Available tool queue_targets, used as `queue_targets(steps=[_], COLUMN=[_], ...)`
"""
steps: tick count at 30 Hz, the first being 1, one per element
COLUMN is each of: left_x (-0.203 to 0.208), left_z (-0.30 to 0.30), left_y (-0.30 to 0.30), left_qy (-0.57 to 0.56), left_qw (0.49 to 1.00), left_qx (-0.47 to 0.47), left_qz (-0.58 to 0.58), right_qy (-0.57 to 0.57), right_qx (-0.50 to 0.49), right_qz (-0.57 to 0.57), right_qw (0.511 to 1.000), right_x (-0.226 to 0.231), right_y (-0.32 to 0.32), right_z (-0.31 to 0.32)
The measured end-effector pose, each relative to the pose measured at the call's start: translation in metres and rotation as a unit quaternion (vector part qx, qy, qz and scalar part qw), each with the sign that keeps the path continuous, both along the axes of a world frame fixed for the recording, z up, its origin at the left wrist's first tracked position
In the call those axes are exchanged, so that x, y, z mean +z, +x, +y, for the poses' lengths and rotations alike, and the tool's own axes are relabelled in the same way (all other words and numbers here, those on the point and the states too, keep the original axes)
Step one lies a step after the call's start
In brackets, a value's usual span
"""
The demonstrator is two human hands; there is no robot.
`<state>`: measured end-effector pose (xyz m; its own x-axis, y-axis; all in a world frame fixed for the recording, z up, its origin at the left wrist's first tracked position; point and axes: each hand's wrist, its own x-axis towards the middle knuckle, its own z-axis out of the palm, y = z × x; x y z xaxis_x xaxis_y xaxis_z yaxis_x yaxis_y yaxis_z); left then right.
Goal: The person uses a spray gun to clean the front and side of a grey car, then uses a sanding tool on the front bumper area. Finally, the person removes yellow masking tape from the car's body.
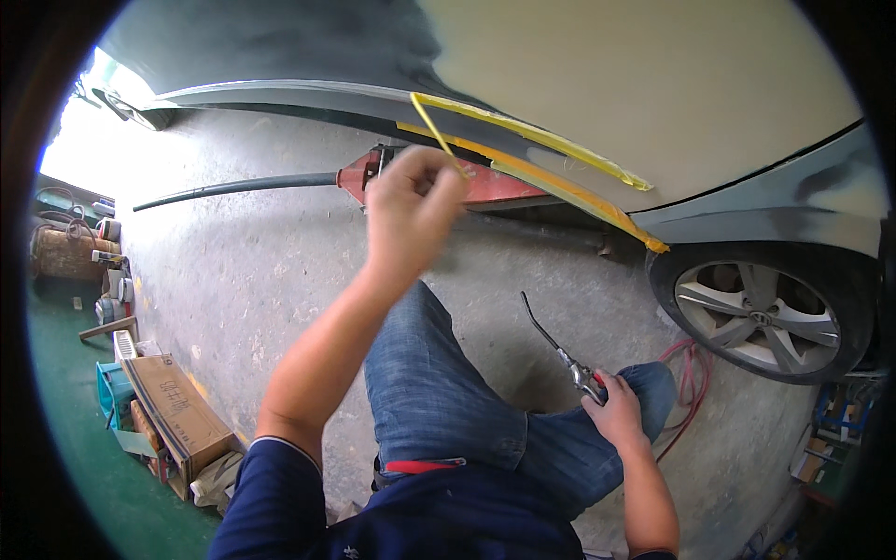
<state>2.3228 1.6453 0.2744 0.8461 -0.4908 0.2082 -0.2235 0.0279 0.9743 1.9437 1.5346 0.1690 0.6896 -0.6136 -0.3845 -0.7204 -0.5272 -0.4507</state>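
Observation:
My left hand, slightly blurred, is raised in front of the car's lower side, its fingers closed on the loose end of a yellow masking tape strip. The pulled part runs taut from my fingers up to the panel; the rest still sticks along the car body, which is part dark grey, part beige. Below it, an orange-yellow tape line follows the sill. My right hand rests by my right knee, wrapped round an air blow gun with a long, bent black nozzle pointing up and left.
A red floor jack sits beneath the car, its long black handle reaching left. The wheel stands at the right, with a red hose on the floor beside it. At lower left lie a cardboard box and a teal crate.

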Motion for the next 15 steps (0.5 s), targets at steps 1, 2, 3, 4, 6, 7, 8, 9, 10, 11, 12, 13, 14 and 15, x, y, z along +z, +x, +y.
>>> queue_targets(steps=[1, 2, 3, 4, 6, 7, 8, 9, 10, 11, 12, 13, 14, 15], left_x=[0.002, 0.009, 0.010, 0.008, 0.008, 0.010, 0.017, 0.017, 0.017, 0.017, 0.019, 0.019, 0.018, 0.015], left_z=[-0.001, -0.004, -0.011, -0.012, -0.016, -0.017, -0.013, -0.015, -0.017, -0.020, -0.017, -0.015, -0.013, -0.012], left_y=[-0.011, -0.027, -0.039, -0.047, -0.067, -0.084, -0.104, -0.125, -0.144, -0.161, -0.167, -0.173, -0.181, -0.190], left_qy=[0.016, -0.014, 0.002, 0.013, -0.013, -0.025, -0.019, -0.055, -0.081, -0.102, -0.097, -0.093, -0.101, -0.112], left_qw=[0.999, 0.998, 0.996, 0.993, 0.977, 0.964, 0.946, 0.934, 0.922, 0.930, 0.926, 0.921, 0.918, 0.914], left_qx=[-0.031, -0.051, -0.080, -0.111, -0.181, -0.226, -0.276, -0.313, -0.360, -0.345, -0.356, -0.370, -0.374, -0.382], left_qz=[-0.012, 0.020, -0.044, -0.044, -0.114, -0.137, -0.166, -0.164, -0.116, -0.076, -0.080, -0.082, -0.084, -0.082], right_qy=[0.008, 0.015, 0.015, 0.017, 0.021, 0.042, 0.063, 0.082, 0.188, 0.287, 0.236, 0.179, 0.152, 0.121], right_qx=[-0.001, -0.003, -0.016, -0.022, -0.033, -0.030, -0.027, -0.024, -0.074, -0.130, -0.050, 0.027, 0.043, 0.053], right_qz=[-0.008, -0.017, -0.022, -0.025, -0.030, -0.066, -0.101, -0.135, -0.179, -0.219, -0.241, -0.259, -0.238, -0.215], right_qw=[1.000, 1.000, 1.000, 0.999, 0.999, 0.996, 0.992, 0.987, 0.963, 0.923, 0.940, 0.949, 0.958, 0.968], right_x=[-0.002, -0.004, -0.003, -0.002, -0.001, -0.007, -0.016, -0.018, -0.007, 0.004, -0.007, -0.012, -0.012, -0.006], right_y=[0.001, 0.003, 0.001, 0.004, 0.012, 0.011, 0.009, 0.008, 0.008, 0.009, 0.006, 0.008, 0.007, 0.008], right_z=[-0.001, -0.002, -0.003, -0.003, -0.002, -0.003, -0.004, -0.005, -0.002, 0.000, -0.003, -0.005, -0.004, -0.003])
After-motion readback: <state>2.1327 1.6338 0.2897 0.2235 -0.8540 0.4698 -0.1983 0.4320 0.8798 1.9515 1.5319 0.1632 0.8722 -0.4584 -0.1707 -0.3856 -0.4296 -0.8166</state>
